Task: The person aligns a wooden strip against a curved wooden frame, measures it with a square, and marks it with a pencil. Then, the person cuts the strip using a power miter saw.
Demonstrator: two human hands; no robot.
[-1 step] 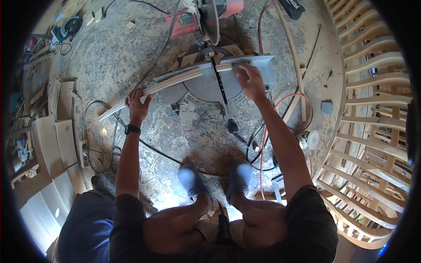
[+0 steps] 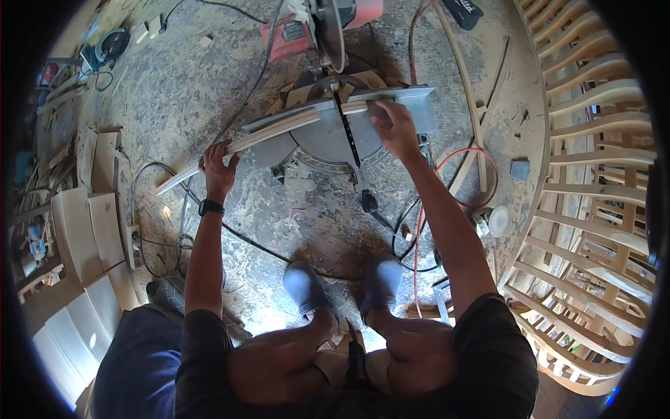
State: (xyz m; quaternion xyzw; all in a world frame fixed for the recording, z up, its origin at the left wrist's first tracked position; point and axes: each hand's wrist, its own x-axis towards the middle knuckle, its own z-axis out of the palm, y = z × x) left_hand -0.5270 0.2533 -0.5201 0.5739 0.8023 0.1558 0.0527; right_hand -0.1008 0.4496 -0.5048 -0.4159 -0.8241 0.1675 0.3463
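A mitre saw stands on the floor before me, its round blade (image 2: 333,42) raised above the grey base (image 2: 317,143). Light wooden strips (image 2: 276,128) lie side by side along the left part of its fence. Over their left portion, my left hand (image 2: 220,166) is closed, a dark watch on its wrist. Right of the slot, short wooden pieces (image 2: 355,107) rest against the fence. My right hand (image 2: 395,131) has its fingers curled at their right end, gripping them; part of that end is hidden beneath the fingers.
Black cables (image 2: 241,239) and a red hose (image 2: 496,167) snake over the stained floor. Long wooden strips (image 2: 466,77) lie to the right, near a slatted wooden frame (image 2: 593,164). Pale boards (image 2: 70,227) are stacked at left. A circular power tool (image 2: 110,43) sits at far left.
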